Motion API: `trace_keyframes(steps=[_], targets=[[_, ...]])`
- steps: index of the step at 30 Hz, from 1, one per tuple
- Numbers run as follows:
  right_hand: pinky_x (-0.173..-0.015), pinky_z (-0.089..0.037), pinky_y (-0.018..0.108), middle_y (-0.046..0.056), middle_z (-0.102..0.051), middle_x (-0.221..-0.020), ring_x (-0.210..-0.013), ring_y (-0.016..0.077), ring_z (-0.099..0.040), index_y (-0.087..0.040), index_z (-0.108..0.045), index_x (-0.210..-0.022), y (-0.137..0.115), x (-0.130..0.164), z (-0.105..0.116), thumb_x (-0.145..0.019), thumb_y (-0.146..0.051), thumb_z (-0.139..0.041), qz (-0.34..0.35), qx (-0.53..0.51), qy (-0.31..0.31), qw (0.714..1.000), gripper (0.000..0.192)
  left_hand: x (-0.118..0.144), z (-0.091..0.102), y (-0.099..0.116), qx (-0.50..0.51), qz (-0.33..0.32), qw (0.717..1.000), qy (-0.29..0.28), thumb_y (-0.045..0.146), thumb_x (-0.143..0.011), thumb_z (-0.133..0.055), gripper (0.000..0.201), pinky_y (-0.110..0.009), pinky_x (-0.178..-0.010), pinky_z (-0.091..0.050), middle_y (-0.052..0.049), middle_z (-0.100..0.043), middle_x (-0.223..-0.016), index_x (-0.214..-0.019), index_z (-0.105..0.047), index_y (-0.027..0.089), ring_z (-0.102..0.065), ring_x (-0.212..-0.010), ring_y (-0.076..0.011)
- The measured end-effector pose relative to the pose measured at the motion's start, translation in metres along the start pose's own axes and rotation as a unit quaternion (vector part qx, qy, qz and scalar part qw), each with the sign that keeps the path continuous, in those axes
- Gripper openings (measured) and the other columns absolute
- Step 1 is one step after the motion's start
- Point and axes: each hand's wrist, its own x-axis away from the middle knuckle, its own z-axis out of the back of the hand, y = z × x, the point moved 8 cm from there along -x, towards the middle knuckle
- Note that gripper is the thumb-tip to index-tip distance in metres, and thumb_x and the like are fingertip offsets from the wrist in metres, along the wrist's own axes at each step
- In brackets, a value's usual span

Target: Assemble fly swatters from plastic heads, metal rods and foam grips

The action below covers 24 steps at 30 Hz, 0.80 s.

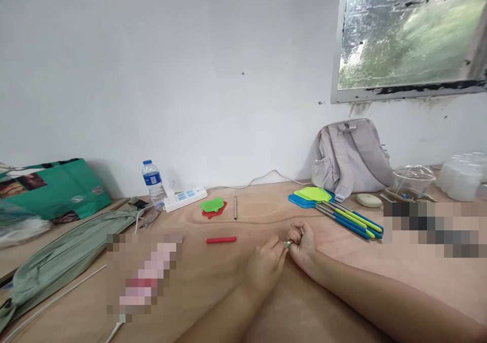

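My left hand (266, 262) is closed, pinching a small green piece (288, 244) between thumb and fingers. Just beside it, my right hand (302, 244) is curled into a fist around a thin metal rod (302, 234) that meets the green piece. Most of both parts is hidden by the fingers. Nearest to my hands, a red handle (221, 240) lies on the table. Behind it are a silver metal rod (235, 208) and a green fly swatter head (212, 205) resting on a red fly swatter head (224, 209).
Several blue and yellow-green fly swatters (342, 216) lie piled at right, before a grey backpack (348, 155). A white power strip (185, 199) and a water bottle (152, 180) stand against the wall. At left are a green bag (76, 185) and grey-green cloth (64, 256).
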Motion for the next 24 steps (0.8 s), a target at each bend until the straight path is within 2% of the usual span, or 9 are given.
trace_keyframes(steps=[4,7,9,12,14,15,19,22,24], targets=[[-0.034,-0.027,0.017,-0.009,-0.024,-0.037,-0.031,0.0043,-0.026,-0.020,-0.027,-0.049,0.010,0.007,-0.019,-0.066,-0.020,-0.045,-0.048,-0.016,-0.017,0.999,0.024,-0.005,0.003,-0.009,0.042,0.020,0.998,0.029,0.021,-0.081,-0.042,0.016,-0.023,-0.064,-0.044,-0.001,-0.058,-0.086,-0.085,-0.057,0.022,-0.057,-0.071,-0.0128],[-0.045,-0.037,0.021,-0.006,-0.041,-0.045,-0.043,0.0082,-0.043,-0.020,-0.042,-0.057,0.033,0.020,-0.042,-0.069,-0.023,-0.050,-0.132,0.058,-0.086,0.986,0.015,-0.007,0.016,-0.015,0.083,0.028,0.992,0.086,0.016,-0.079,-0.042,0.017,-0.024,-0.071,-0.044,-0.004,-0.052,-0.095,-0.091,-0.053,0.021,-0.055,-0.080,-0.0130],[-0.050,-0.038,0.023,-0.004,-0.049,-0.052,-0.051,0.0103,-0.049,-0.019,-0.046,-0.062,0.044,0.026,-0.049,-0.072,-0.031,-0.053,-0.165,0.112,-0.114,0.973,0.017,-0.008,0.022,-0.017,0.105,0.004,0.990,0.091,0.016,-0.079,-0.041,0.017,-0.025,-0.072,-0.044,-0.005,-0.050,-0.095,-0.094,-0.050,0.020,-0.053,-0.082,-0.0134],[-0.054,-0.039,0.023,-0.003,-0.053,-0.058,-0.055,0.0102,-0.051,-0.019,-0.045,-0.063,0.043,0.023,-0.038,-0.075,-0.044,-0.051,-0.165,0.141,-0.070,0.974,0.028,-0.006,0.035,-0.029,0.111,-0.054,0.986,0.110,0.022,-0.078,-0.044,0.019,-0.029,-0.077,-0.043,-0.006,-0.050,-0.094,-0.097,-0.047,0.019,-0.050,-0.088,-0.0160],[-0.051,-0.039,0.022,-0.004,-0.051,-0.055,-0.049,0.0079,-0.048,-0.018,-0.043,-0.062,0.037,0.016,-0.023,-0.078,-0.043,-0.047,-0.180,0.145,-0.008,0.973,0.029,-0.001,0.053,-0.057,0.086,-0.033,0.977,0.190,0.022,-0.079,-0.041,0.015,-0.033,-0.080,-0.041,-0.007,-0.051,-0.089,-0.092,-0.047,0.018,-0.049,-0.088,-0.0174],[-0.047,-0.037,0.020,-0.004,-0.048,-0.052,-0.045,0.0068,-0.046,-0.018,-0.042,-0.061,0.035,0.013,-0.017,-0.080,-0.040,-0.045,-0.198,0.147,0.014,0.969,0.029,0.002,0.061,-0.078,0.074,0.007,0.971,0.228,0.020,-0.080,-0.038,0.015,-0.034,-0.080,-0.041,-0.006,-0.052,-0.087,-0.091,-0.048,0.018,-0.049,-0.086,-0.0175],[-0.033,-0.021,0.017,-0.008,-0.034,-0.042,-0.031,0.0037,-0.029,-0.018,-0.037,-0.057,0.030,0.009,-0.007,-0.084,-0.029,-0.039,-0.273,0.154,0.008,0.950,0.029,0.027,0.084,-0.172,0.030,0.197,0.914,0.353,0.020,-0.080,-0.033,0.020,-0.038,-0.081,-0.040,-0.007,-0.052,-0.088,-0.090,-0.049,0.017,-0.049,-0.089,-0.0204],[-0.031,-0.016,0.016,-0.009,-0.029,-0.041,-0.029,0.0025,-0.022,-0.017,-0.035,-0.056,0.030,0.010,-0.006,-0.084,-0.022,-0.036,-0.292,0.154,-0.007,0.944,0.029,0.037,0.081,-0.223,0.033,0.248,0.905,0.344,0.012,-0.073,-0.030,0.028,-0.037,-0.083,-0.042,-0.008,-0.052,-0.092,-0.092,-0.050,0.015,-0.052,-0.087,-0.0193],[-0.031,-0.016,0.015,-0.009,-0.030,-0.041,-0.030,0.0023,-0.023,-0.017,-0.035,-0.056,0.033,0.011,-0.006,-0.084,-0.022,-0.036,-0.299,0.159,-0.016,0.941,0.028,0.036,0.074,-0.247,0.055,0.257,0.914,0.309,0.008,-0.068,-0.031,0.034,-0.036,-0.083,-0.043,-0.007,-0.055,-0.094,-0.094,-0.052,0.015,-0.055,-0.086,-0.0177]])
